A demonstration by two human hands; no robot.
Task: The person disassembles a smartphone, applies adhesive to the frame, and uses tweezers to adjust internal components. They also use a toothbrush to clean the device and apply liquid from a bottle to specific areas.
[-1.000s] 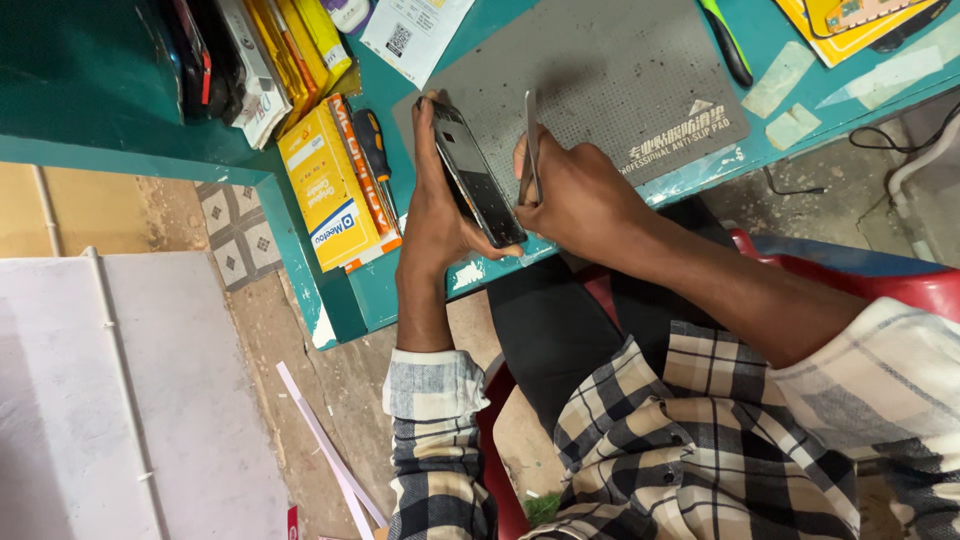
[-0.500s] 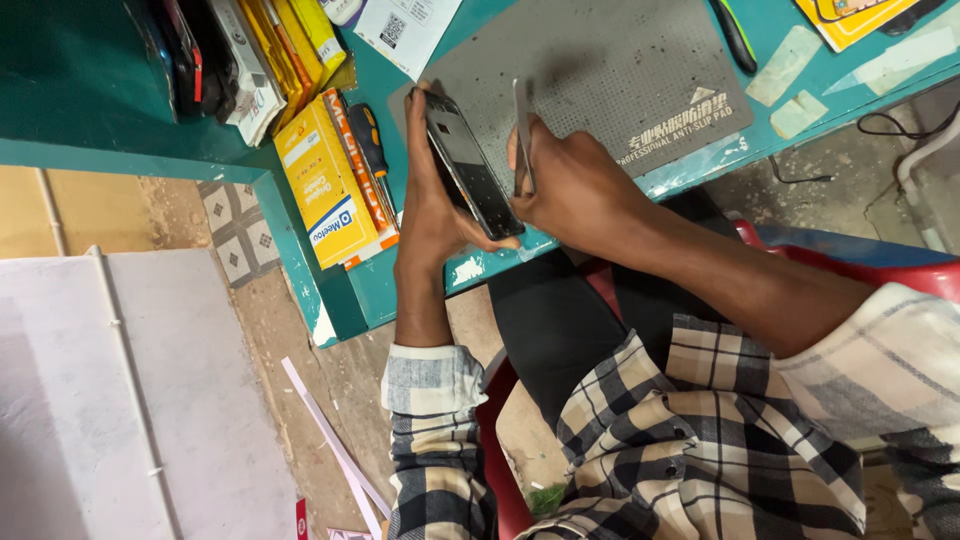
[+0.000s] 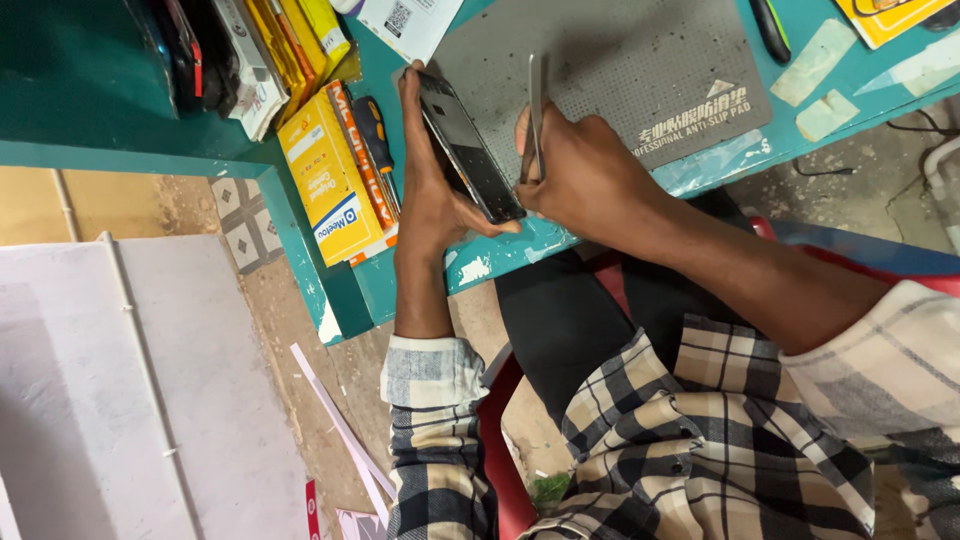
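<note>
My left hand grips a black smartphone by its edge and holds it tilted above the grey anti-slip mat. My right hand is closed on a thin metal tool whose blade stands upright beside the phone's right edge. The tool's lower end touches the phone near its bottom corner. Both hands meet over the front edge of the teal workbench.
Yellow boxes and a screwdriver lie left of the hands. Dark packets are stacked at the back left. A pen-like tool and tape strips sit on the right. A red chair is under me.
The view has shifted slightly. My hands keep the same hold on the phone and the tool, with the tool staying against the phone's edge.
</note>
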